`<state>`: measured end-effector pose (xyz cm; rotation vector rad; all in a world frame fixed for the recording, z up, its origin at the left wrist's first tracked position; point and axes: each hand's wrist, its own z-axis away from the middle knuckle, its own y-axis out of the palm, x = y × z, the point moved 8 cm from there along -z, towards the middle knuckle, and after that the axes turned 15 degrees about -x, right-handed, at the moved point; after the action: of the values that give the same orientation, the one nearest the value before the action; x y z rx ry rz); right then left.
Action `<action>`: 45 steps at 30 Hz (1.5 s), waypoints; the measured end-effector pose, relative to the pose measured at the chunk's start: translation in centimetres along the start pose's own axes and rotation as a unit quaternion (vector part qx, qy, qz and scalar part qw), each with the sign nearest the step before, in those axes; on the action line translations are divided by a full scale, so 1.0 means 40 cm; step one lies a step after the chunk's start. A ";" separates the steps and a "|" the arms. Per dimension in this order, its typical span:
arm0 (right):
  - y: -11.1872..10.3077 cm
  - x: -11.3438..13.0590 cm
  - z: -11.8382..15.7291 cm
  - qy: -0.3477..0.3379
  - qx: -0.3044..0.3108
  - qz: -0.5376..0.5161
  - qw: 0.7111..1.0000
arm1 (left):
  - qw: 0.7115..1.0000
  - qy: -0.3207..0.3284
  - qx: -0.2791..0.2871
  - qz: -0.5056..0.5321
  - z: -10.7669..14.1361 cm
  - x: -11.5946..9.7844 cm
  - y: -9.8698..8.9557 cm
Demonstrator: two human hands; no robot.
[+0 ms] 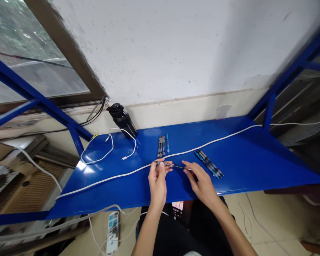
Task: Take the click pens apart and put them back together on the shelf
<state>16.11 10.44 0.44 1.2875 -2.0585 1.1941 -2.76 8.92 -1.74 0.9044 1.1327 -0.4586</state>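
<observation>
Across the blue table (240,156) a long cable (209,143) is run from left to right. At the left, a looped cord (113,145) is laid, with a bottle (124,121) stood just beside it. By the left hand (158,181) a pen (165,163) is pinched above the table's front part; just beyond, four pens (161,145) are lined up. The thin rod (178,166) extending from the pen is gripped by the fingertips of the right hand (201,183). Beside that hand, more pens (208,164) are bunched slantwise.

Bare forearms (149,229) — black trousers (208,231)
</observation>
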 end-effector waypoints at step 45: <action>0.016 0.028 0.003 0.031 0.094 -0.055 0.994 | 0.977 0.056 0.138 -0.149 0.029 0.001 0.047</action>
<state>15.01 9.89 0.92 1.4109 -1.8412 1.3852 -0.72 9.07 -0.91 1.0139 1.3380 -0.8359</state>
